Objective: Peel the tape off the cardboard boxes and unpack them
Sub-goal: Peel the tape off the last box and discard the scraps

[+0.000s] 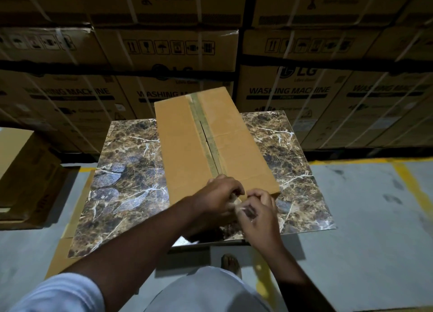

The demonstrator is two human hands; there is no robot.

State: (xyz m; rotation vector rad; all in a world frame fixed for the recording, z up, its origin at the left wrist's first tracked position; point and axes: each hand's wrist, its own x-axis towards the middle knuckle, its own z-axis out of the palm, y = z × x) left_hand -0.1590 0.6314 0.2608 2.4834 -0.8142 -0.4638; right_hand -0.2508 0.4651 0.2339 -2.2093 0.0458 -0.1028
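Right hand: the right hand (257, 208) is at the near edge of the tabletop, fingers curled and pinching what appears to be the loose end of the tape; a clear, glossy scrap shows between the fingers.
Left hand: the left hand (221, 194) is just beside the right, at the near end of the box, fingers curled at the tape end. Whether it pinches the tape or only braces the flap cannot be told.
Progress: early stage, by judgement. Only the near end of the tape seems lifted. The flaps are closed, and nothing has been unpacked.
Remaining: strip the tape along the whole seam, open the flaps, remove the contents.
Cardboard box: the cardboard box (210, 143) is long and plain brown. It lies lengthwise on the marble-patterned tabletop (126, 178), reaching from the near edge past the far edge, slightly askew.
Tape: the tape (206, 129) is a pale, translucent strip along the centre seam. A dark gap shows between the flaps mid-length.
Background: stacked washing machine cartons (290, 91) stand beyond the far edge.
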